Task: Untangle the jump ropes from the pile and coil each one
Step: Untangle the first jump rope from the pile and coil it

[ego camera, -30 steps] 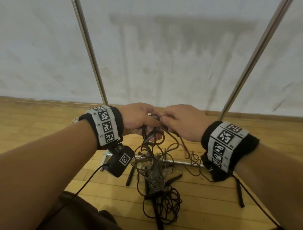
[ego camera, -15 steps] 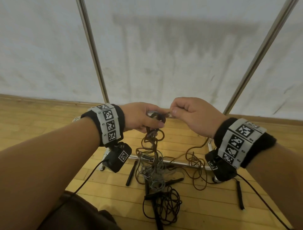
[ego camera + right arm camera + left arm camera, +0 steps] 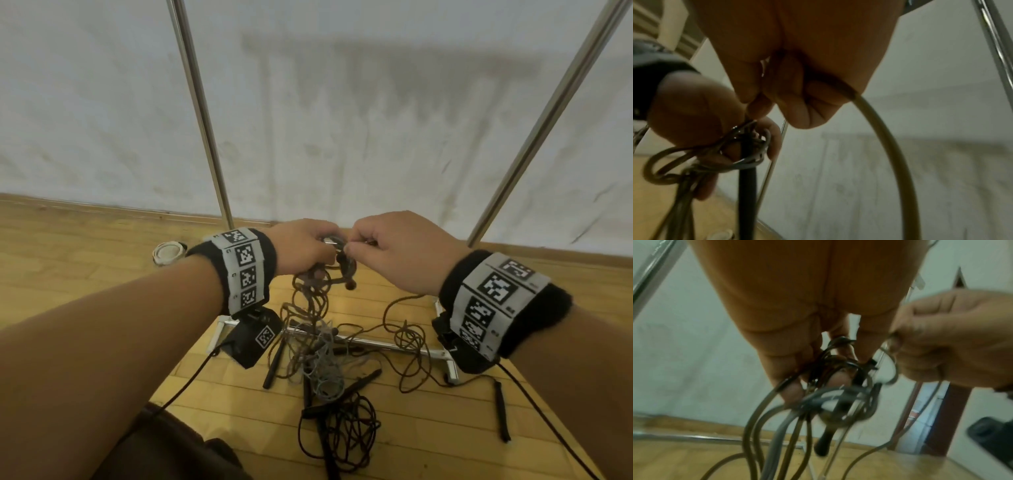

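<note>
Ropes: tangled pile of thin dark and grey cord jump ropes (image 3: 322, 359) on wooden plank floor (image 3: 428, 428), upper loops lifted.
Left hand (image 3: 301, 248): fingers clenched around lifted loops.
Right hand (image 3: 394, 250): fingertips pinching one strand.
Behind: chrome metal rack (image 3: 205, 113).

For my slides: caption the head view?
Both hands, left hand and right hand, pick at tangled jump ropes above the floor.

Rope knot (image 3: 840, 386) blurred, unreadable
</note>
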{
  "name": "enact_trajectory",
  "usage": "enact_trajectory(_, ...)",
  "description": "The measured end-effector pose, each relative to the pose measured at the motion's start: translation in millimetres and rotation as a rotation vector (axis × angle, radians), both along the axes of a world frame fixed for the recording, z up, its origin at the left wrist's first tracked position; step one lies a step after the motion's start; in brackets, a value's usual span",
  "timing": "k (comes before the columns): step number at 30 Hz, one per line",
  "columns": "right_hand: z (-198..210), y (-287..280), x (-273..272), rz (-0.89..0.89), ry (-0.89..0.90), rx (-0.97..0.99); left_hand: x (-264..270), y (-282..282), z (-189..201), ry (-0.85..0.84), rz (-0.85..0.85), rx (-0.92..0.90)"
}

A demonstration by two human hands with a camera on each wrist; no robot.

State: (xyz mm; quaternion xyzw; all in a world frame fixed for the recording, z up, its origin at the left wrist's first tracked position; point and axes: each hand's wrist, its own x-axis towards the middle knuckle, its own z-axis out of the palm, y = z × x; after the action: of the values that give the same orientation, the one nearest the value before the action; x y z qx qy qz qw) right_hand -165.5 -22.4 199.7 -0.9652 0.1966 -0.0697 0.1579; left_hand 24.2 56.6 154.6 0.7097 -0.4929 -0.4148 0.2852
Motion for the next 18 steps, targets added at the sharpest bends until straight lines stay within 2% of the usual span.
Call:
enact_trajectory(2, -4, -4, -2, -0.023, 0.052, -0.060, -2, 4, 2, 0.231, -0.004, 0.053)
enact_trajectory(4, -7, -7, -6, -0.026, 0.052, -0.041, -2, 7, 2, 0.340, -0.045, 0.082)
enact_trajectory(7, -5, -11, -11, -0.023, -0.025, 0.059, -1, 10, 2, 0.346, -0.077, 0.076)
enact_trajectory(11, -3, -15, -17, -0.073, -0.128, 0.220, 2, 7, 6, 0.465, -0.075, 0.077)
enact_trajectory(14, 1, -16, -21, -0.077, -0.188, 0.325, 6, 6, 7, 0.527, -0.031, 0.086)
enact_trajectory(18, 15, -13, -23, 0.001, -0.255, 0.352, 12, 5, 0, 0.472, 0.111, 0.143)
